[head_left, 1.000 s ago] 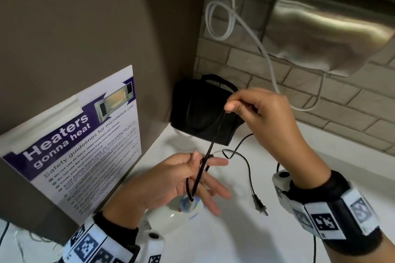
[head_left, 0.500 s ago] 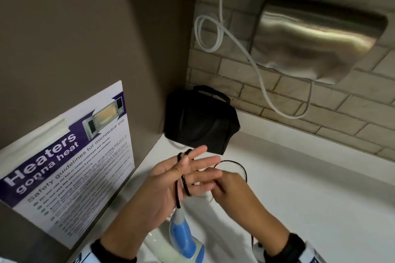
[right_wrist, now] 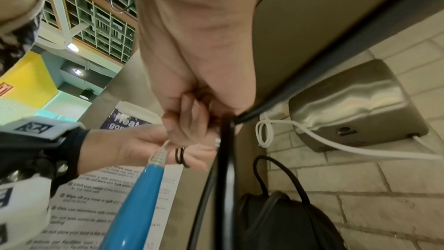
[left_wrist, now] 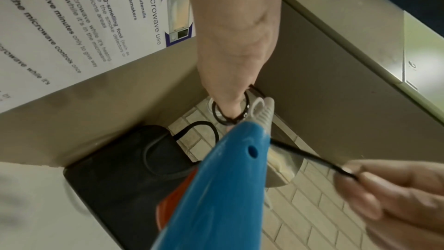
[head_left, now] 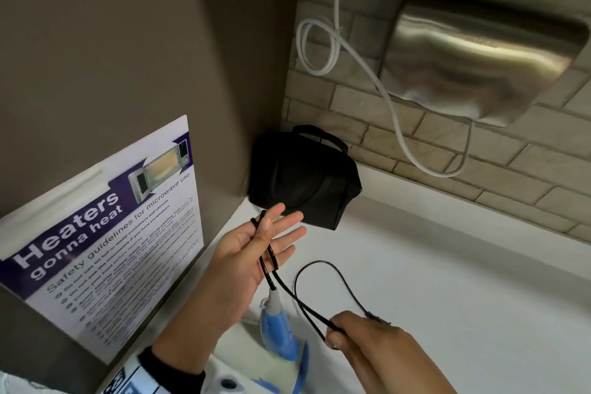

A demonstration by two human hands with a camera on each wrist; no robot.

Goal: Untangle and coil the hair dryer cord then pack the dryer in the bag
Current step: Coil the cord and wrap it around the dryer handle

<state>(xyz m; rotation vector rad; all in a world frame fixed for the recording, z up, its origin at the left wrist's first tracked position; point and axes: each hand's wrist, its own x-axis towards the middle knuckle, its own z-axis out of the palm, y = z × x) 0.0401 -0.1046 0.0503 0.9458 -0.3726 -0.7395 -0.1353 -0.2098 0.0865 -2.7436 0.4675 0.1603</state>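
My left hand (head_left: 281,233) is held palm up with straight fingers, and the black cord (head_left: 332,269) lies in loops around them. The same loops (left_wrist: 228,119) show in the left wrist view and as loops (right_wrist: 179,156) in the right wrist view. The blue and white hair dryer (head_left: 275,326) sits below that hand by the wrist, its handle end up. My right hand (head_left: 335,334) pinches the cord lower right, a loose loop arching above it and the plug (head_left: 374,317) by its knuckles. The black bag (head_left: 303,176) stands in the corner behind.
A white counter (head_left: 447,281) runs to the right under a brick wall. A steel hand dryer (head_left: 479,54) with a looped white cable (head_left: 323,45) hangs above it. A brown partition with a microwave poster (head_left: 105,233) closes the left side.
My right hand dropped from above the left hand, passed by its fingers, and now pulls the cord away to the lower right. The cord lies round the left fingers in more loops.
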